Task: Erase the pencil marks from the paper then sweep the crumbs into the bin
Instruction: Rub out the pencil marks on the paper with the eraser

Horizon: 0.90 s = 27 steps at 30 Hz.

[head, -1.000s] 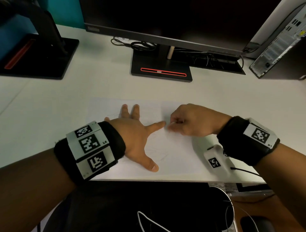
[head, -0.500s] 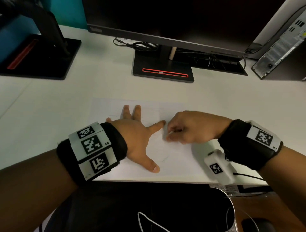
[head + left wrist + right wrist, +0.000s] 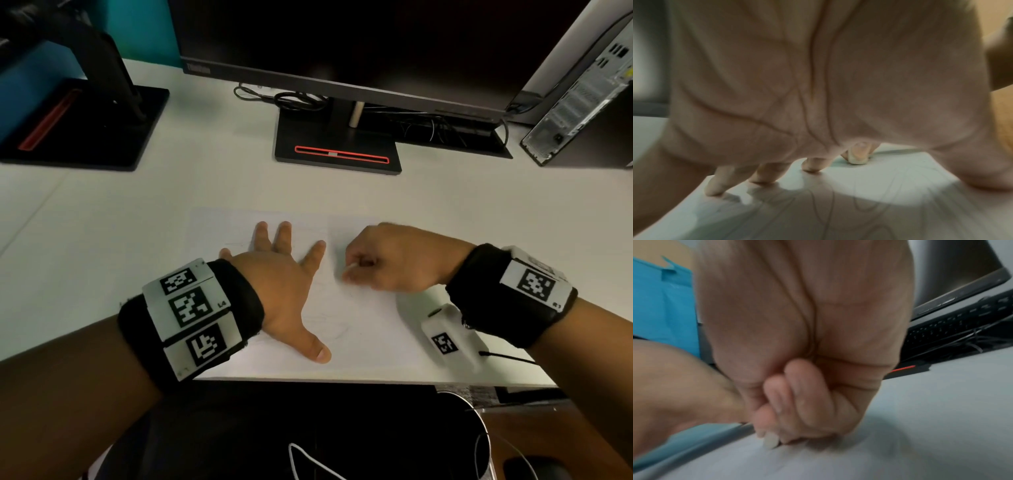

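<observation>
1. Left hand (image 3: pixel 284 291) spread flat, fingers straight, pressing white sheet of paper (image 3: pixel 363 329) onto white desk (image 3: pixel 102 222).
2. Right hand (image 3: pixel 394 263) curled, pinching small pale eraser (image 3: pixel 770 442) against faintly pencilled paper, just beside left index fingertip.

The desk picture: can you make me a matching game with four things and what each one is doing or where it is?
Things:
1. left hand
2. right hand
3. eraser
4. paper

States or places:
A. pinched in curled fingers, its tip on the sheet
B. lies flat on the white desk with faint pencil lines on it
C. spread flat, pressing the sheet down
D. curled into a fist shape, gripping something small

Pairs: 1-C, 2-D, 3-A, 4-B
</observation>
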Each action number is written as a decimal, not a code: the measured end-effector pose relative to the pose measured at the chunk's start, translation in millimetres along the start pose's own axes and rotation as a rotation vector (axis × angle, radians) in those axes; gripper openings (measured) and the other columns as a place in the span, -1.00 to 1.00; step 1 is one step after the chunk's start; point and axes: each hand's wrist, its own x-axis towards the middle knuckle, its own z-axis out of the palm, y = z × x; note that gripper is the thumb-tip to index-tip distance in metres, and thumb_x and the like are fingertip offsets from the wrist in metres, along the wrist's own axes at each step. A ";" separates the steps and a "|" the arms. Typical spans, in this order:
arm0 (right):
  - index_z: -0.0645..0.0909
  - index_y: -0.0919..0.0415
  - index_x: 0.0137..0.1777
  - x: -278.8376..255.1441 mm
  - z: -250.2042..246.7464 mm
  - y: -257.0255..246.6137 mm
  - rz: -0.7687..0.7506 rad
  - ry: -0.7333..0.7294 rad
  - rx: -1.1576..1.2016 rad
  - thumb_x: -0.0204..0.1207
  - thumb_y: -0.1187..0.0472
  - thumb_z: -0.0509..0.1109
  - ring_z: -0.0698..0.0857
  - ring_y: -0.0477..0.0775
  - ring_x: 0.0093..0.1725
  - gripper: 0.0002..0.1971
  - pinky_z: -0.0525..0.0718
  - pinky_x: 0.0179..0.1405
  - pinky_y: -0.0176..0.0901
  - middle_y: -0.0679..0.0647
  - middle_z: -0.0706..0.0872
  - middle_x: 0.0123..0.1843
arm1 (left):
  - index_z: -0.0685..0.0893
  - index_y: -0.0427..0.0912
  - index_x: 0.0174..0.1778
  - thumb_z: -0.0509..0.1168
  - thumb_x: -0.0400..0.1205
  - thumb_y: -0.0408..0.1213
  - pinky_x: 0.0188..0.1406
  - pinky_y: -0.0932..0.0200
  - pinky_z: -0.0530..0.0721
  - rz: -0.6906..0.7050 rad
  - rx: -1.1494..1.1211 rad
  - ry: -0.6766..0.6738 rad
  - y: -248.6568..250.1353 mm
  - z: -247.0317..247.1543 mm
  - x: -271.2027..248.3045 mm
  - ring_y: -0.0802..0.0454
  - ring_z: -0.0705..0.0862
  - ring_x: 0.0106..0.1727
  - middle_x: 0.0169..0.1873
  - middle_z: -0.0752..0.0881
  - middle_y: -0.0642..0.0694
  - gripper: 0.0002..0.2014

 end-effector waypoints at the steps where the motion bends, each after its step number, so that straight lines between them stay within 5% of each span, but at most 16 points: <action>1: 0.66 0.18 -0.24 -1.4 3.3 -3.8 -0.021 -0.038 0.013 0.65 -0.06 0.35 0.63 0.05 -0.35 -0.64 0.63 -0.27 -0.05 0.07 0.72 -0.35 | -0.64 0.17 0.59 0.38 0.17 0.64 0.54 -0.67 0.10 0.000 0.000 -0.001 0.1 0.1 0.1 -0.42 -0.51 0.65 0.60 -0.63 -0.25 0.49; 6: 0.62 0.22 -0.29 4.1 -6.5 6.3 0.077 0.068 0.013 0.64 -0.07 0.34 0.59 0.01 -0.36 -0.61 0.62 -0.25 0.00 0.08 0.72 -0.34 | -0.63 0.18 0.59 0.38 0.17 0.64 0.54 -0.67 0.09 0.003 0.001 -0.002 0.3 -0.6 -0.7 -0.42 -0.51 0.65 0.61 -0.62 -0.25 0.49; 11: 0.65 0.18 -0.27 0.2 1.6 -5.4 -0.003 -0.048 0.003 0.66 -0.07 0.35 0.60 -0.07 -0.39 -0.63 0.61 -0.29 -0.14 -0.01 0.71 -0.39 | -0.63 0.17 0.60 0.38 0.19 0.63 0.54 -0.66 0.12 0.006 0.002 0.001 0.4 -0.6 -2.4 -0.42 -0.50 0.66 0.61 -0.62 -0.25 0.48; 15: 0.63 0.27 -0.25 3.0 -9.7 5.6 0.105 0.076 -0.016 0.66 -0.06 0.33 0.64 0.09 -0.30 -0.59 0.71 -0.14 0.11 0.12 0.74 -0.30 | -0.62 0.17 0.61 0.39 0.19 0.63 0.54 -0.66 0.12 0.008 0.001 0.001 0.5 -1.1 -3.3 -0.42 -0.50 0.66 0.61 -0.61 -0.25 0.47; 19: 0.61 0.13 -0.29 -0.5 3.1 -9.3 0.004 -0.037 0.001 0.67 -0.07 0.35 0.57 -0.06 -0.38 -0.64 0.56 -0.30 -0.15 -0.04 0.66 -0.39 | -0.63 0.17 0.60 0.38 0.19 0.63 0.53 -0.67 0.14 0.005 0.004 0.000 0.7 -0.8 -2.4 -0.43 -0.50 0.66 0.61 -0.62 -0.25 0.48; 24: 0.61 0.32 -0.26 5.4 -5.5 1.2 0.112 0.095 0.021 0.67 -0.05 0.32 0.52 0.02 -0.38 -0.57 0.51 -0.30 -0.05 0.17 0.69 -0.32 | -0.62 0.17 0.61 0.39 0.19 0.63 0.53 -0.68 0.11 0.007 0.003 0.002 0.5 -0.6 -3.0 -0.43 -0.51 0.65 0.61 -0.62 -0.25 0.48; 27: 0.57 0.25 -0.30 2.4 1.8 -10.0 0.034 0.016 -0.004 0.67 -0.05 0.32 0.50 -0.01 -0.39 -0.59 0.51 -0.32 -0.11 0.06 0.62 -0.39 | -0.62 0.17 0.61 0.40 0.20 0.62 0.53 -0.68 0.09 0.007 -0.006 -0.003 0.3 -0.6 -2.6 -0.43 -0.51 0.65 0.61 -0.63 -0.25 0.48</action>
